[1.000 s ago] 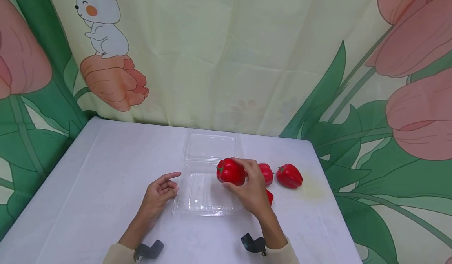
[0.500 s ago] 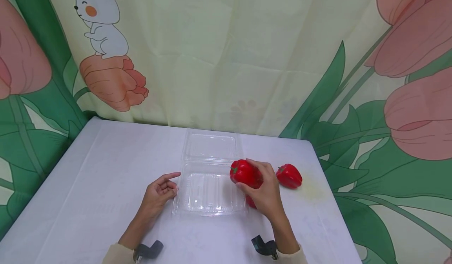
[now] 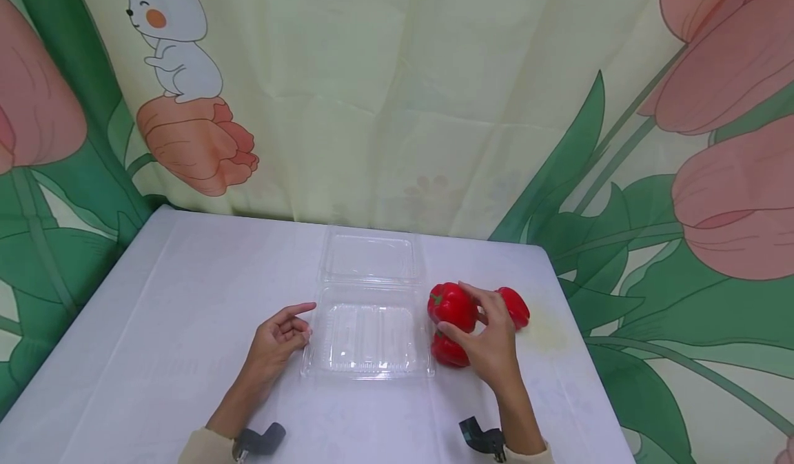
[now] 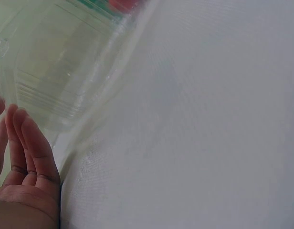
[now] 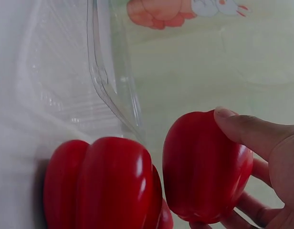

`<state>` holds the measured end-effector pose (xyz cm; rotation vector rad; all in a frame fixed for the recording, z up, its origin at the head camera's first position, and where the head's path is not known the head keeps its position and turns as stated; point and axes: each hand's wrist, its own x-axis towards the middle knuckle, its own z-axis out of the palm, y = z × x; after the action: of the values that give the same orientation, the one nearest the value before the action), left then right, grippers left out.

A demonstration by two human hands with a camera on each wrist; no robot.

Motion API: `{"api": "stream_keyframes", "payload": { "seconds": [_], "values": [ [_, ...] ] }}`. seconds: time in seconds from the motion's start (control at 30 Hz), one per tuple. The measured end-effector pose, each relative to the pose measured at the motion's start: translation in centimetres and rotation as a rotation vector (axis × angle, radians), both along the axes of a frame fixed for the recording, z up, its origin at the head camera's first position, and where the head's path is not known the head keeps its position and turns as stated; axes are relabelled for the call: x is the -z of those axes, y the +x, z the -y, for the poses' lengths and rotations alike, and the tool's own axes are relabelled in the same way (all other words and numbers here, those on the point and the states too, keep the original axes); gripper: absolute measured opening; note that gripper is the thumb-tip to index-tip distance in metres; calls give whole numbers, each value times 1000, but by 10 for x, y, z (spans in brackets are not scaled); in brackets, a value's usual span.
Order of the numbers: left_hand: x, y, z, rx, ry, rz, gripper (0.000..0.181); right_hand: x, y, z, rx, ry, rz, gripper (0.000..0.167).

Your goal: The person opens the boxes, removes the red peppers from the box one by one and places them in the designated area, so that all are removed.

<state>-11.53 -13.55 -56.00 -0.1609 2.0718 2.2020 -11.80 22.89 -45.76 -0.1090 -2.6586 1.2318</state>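
Note:
My right hand (image 3: 490, 333) holds a red bell pepper (image 3: 448, 304) by its sides between thumb and fingers, its green stem facing left. Just right of an open clear plastic clamshell container (image 3: 372, 369), the pepper is above another bell pepper (image 3: 449, 351). Behind the hand a further bell pepper (image 3: 516, 307) is partly covered. In the right wrist view, the held bell pepper (image 5: 204, 167) is beside a bell pepper (image 5: 113, 186) on the table. At the container's left rim, my left hand (image 3: 280, 336) has its index finger extended; whether it touches the rim cannot be told.
The container's hinged lid (image 3: 371, 257) lies folded back toward the rear of the white-covered table (image 3: 205, 298). A printed curtain (image 3: 384, 105) with tulips and a cartoon animal hangs behind the table's far edge.
My right hand has moved right with the bell pepper, from over the container to beyond its right rim. My left hand has stayed in place.

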Motion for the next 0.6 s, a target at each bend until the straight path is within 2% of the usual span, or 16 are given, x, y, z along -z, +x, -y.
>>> {"api": "stream_keyframes", "payload": {
  "seconds": [0.3, 0.6],
  "values": [
    [0, -3, 2, 4, 14, 12, 52, -1, 4, -20, 52, 0, -49, 90],
    [2, -4, 2, 7, 19, 10, 52, 3, 7, -37, 93, 11, -39, 87]
  ]
}}
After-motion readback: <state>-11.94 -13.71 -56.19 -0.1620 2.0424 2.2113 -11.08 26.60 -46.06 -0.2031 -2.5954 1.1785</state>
